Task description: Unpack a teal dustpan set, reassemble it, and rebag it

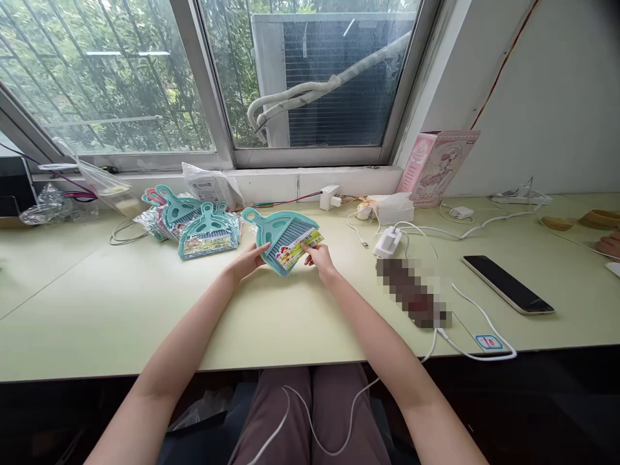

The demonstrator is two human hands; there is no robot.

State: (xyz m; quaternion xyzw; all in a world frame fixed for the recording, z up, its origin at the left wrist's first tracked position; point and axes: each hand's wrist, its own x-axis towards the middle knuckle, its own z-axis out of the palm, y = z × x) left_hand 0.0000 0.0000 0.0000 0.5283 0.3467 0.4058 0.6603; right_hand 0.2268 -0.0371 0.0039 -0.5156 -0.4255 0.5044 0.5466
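Tilted above the table, a teal mini dustpan (pixel 278 226) with a bluish-grey brush nested in it is between my hands. A printed label card (pixel 300 248) lies across its front. My left hand (pixel 250 259) grips the dustpan's lower left edge, thumb on top. My right hand (pixel 318 257) pinches the label card and the dustpan's right side; its other fingers curl underneath. Left of it, another teal dustpan set (pixel 208 229) in clear wrap leans against a pile of similar sets (pixel 174 210), some with pink handles.
The pale green table (pixel 121 310) runs under a window. White chargers (pixel 387 242) and cables, a phone (pixel 508 284), a blurred-out object (pixel 411 294) and a pink box (pixel 436 168) are to the right. Plastic bags (pixel 104 181) lie back left. Another person's hand (pixel 609 244) shows at the right edge.
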